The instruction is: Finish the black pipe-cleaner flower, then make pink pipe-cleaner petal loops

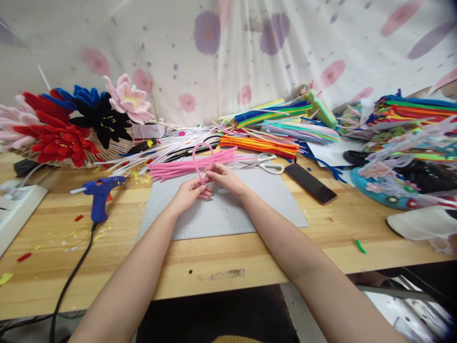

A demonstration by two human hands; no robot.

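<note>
A pink pipe cleaner (194, 161) is bent into an upright loop above the grey cutting mat (228, 221). My left hand (190, 194) pinches the loop's lower end, fingers closed. Against it, my right hand (225, 177) is closed on the same end, where the two sides of the loop come together. The fingertips hide how the ends are joined. Just behind my hands lies a bundle of pink pipe cleaners (167, 167). White-handled scissors (266, 163) rest right of my right hand, at the mat's back edge.
A blue glue gun (100, 196) stands at the left with its cord trailing forward, near a white power strip (17, 214). Fuzzy flowers (59, 138) fill the back left. Orange pipe cleaners (259, 144), a phone (310, 183) and a blue round tray (374, 193) are rightward.
</note>
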